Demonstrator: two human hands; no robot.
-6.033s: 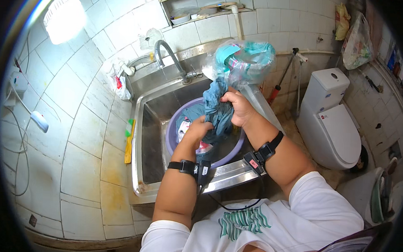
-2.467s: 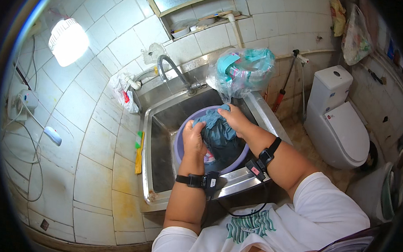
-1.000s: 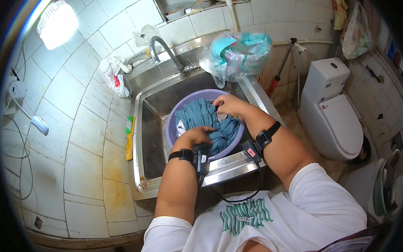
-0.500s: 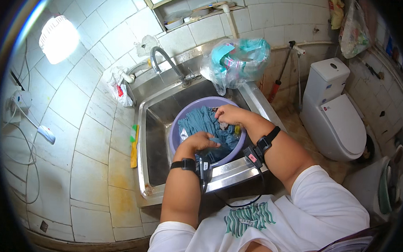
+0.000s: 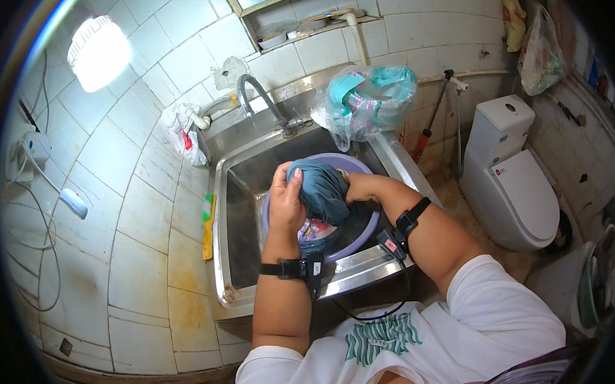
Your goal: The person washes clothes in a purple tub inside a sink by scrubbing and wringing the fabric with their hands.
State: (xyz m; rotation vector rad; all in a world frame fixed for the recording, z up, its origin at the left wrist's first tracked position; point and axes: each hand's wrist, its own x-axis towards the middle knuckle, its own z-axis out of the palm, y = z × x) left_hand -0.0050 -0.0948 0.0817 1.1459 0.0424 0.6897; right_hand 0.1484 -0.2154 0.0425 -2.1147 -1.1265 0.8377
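A bunched blue-grey garment (image 5: 319,192) is lifted above a purple basin (image 5: 365,241) that stands in the steel sink. My left hand (image 5: 285,199) grips its left side, thumb in front and fingers wrapped round the back. Against the garment's right side is my right hand (image 5: 359,187), closed on the cloth, its fingertips partly hidden. Below, in dark water, lies a piece of cloth with a pink and white print (image 5: 317,229). More blue cloth shows by the basin's near left wall. The garment hides the middle of the basin.
A curved faucet (image 5: 263,99) rises behind the steel sink (image 5: 232,267). Clear plastic wrapping around a turquoise package (image 5: 375,96) sits on the sink's back right corner. A yellow-handled brush (image 5: 208,236) is at the left rim; a white toilet (image 5: 518,179) stands to the right.
Both hands have gathered the blue-grey garment and raised it from the basin. My left hand has moved up and turned upright; the printed cloth beneath has come into sight.
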